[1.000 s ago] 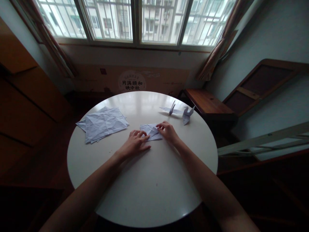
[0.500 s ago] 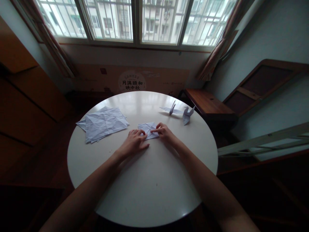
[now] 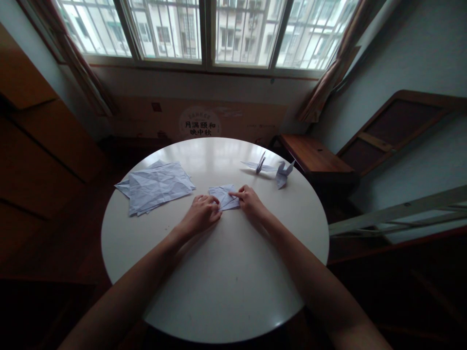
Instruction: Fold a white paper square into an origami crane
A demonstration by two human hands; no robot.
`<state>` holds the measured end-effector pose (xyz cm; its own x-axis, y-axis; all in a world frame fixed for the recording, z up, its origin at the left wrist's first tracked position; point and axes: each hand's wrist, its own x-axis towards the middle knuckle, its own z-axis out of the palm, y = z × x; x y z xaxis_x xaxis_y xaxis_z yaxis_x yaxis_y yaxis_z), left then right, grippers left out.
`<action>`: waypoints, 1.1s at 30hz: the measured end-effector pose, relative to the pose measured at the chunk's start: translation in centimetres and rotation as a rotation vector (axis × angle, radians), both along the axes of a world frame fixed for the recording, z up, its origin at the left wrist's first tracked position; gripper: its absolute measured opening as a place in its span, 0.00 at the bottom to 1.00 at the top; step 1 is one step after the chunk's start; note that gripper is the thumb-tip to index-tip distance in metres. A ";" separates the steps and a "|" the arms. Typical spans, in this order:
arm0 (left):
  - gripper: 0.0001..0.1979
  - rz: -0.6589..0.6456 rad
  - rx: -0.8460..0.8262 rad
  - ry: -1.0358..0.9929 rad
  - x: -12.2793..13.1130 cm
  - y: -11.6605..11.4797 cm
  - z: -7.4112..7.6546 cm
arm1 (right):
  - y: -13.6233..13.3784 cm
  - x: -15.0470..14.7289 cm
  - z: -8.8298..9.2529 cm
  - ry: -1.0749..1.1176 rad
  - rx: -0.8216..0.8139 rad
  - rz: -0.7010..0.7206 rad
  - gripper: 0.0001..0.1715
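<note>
A small folded sheet of white paper (image 3: 223, 195) lies on the round white table (image 3: 219, 282) between my hands. My left hand (image 3: 201, 214) rests at its near left corner with fingers curled, pinching the paper's edge. My right hand (image 3: 248, 200) presses on the right side of the sheet, forefinger stretched across it and the other fingers curled. Both forearms reach in from the near edge of the table.
A loose pile of creased white sheets (image 3: 155, 187) lies at the table's left. Two folded paper cranes (image 3: 260, 165) (image 3: 282, 173) stand at the far right. A wooden bench (image 3: 314, 155) is beyond the table's right side, a window behind, dark wooden furniture at left.
The folded sheet has become narrower and my right hand has moved a little left over it. My left hand's fingers have curled in at the paper's corner.
</note>
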<state>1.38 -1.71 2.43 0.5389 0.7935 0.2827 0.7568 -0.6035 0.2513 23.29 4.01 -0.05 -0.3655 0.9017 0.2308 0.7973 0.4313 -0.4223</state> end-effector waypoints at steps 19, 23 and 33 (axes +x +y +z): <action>0.22 0.062 0.001 0.014 -0.4 0.1 -1.2 | 0.4 -0.1 -0.4 0.193 0.081 0.156 0.26; 0.22 0.063 -0.012 0.037 -0.4 0.1 -1.1 | 0.2 -0.3 -0.4 0.145 0.053 0.236 0.27; 0.21 0.070 -0.038 0.006 -0.3 0.0 -0.8 | 0.6 0.5 -0.9 0.074 0.058 0.058 0.24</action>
